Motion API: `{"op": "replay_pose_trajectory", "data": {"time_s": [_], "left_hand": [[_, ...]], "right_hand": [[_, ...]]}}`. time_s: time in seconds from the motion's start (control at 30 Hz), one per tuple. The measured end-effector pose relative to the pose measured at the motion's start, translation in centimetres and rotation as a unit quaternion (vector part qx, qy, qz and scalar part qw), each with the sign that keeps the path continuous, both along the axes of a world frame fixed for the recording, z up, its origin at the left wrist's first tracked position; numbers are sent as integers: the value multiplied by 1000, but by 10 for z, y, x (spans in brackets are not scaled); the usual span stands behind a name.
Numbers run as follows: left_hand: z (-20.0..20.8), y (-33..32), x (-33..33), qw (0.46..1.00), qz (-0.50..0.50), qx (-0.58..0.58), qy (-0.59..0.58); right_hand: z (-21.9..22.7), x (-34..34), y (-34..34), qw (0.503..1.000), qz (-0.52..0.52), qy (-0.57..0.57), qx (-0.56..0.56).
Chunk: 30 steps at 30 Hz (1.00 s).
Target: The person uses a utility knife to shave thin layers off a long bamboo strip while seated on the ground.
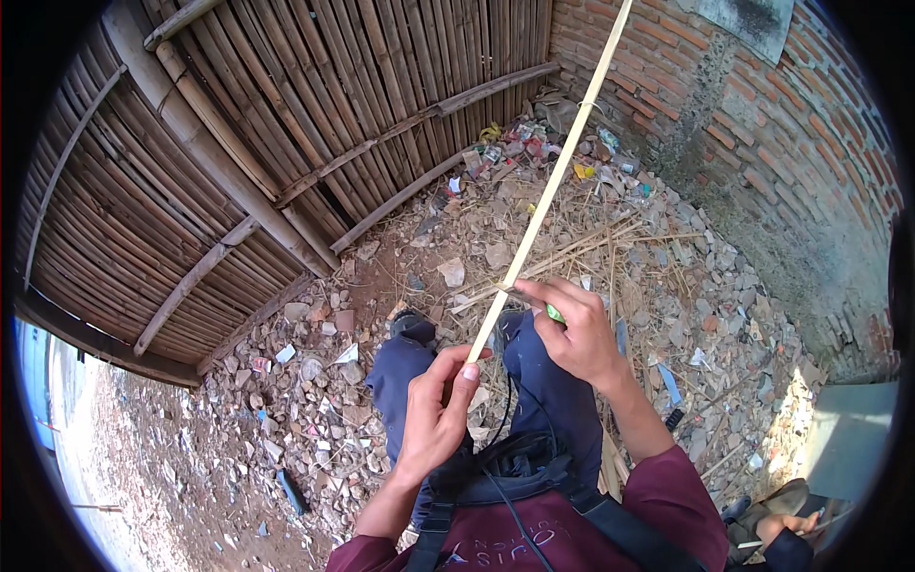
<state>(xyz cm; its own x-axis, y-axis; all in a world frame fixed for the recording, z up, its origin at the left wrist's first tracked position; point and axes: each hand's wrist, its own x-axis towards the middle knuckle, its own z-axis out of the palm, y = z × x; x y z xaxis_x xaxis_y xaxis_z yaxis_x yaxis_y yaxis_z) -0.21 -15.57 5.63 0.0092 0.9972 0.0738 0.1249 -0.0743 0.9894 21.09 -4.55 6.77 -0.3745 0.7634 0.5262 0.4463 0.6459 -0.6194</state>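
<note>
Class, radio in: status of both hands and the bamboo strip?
Left hand grips bamboo strip low. Right hand holds knife against it. Nothing in the way.

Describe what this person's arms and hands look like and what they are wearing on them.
Both hands, the left hand and the right hand, are bare, with no gloves. The forearms are bare too: dark red sleeves are pushed up near the elbows. No watch or rings show.
</note>
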Motion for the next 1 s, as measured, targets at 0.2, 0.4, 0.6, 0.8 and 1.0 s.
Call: {"op": "replay_pose_trajectory", "data": {"time_s": [0.2,0.4,0.6,0.8,1.0], "left_hand": [[9,2,7,997,3,-54,-52],[7,2,14,999,21,-19,-30],[13,3,15,993,-43,-43,-105],[14,8,29,990,-8,-6,-138],[28,8,32,960,-55,-52,-271]], "right_hand": [[-9,0,-4,997,28,-60,40],[-4,-4,-4,996,0,-58,67],[-12,-7,-3,992,35,-55,105],[-21,-11,0,987,22,-49,149],[-22,-15,4,982,5,-21,188]]}}
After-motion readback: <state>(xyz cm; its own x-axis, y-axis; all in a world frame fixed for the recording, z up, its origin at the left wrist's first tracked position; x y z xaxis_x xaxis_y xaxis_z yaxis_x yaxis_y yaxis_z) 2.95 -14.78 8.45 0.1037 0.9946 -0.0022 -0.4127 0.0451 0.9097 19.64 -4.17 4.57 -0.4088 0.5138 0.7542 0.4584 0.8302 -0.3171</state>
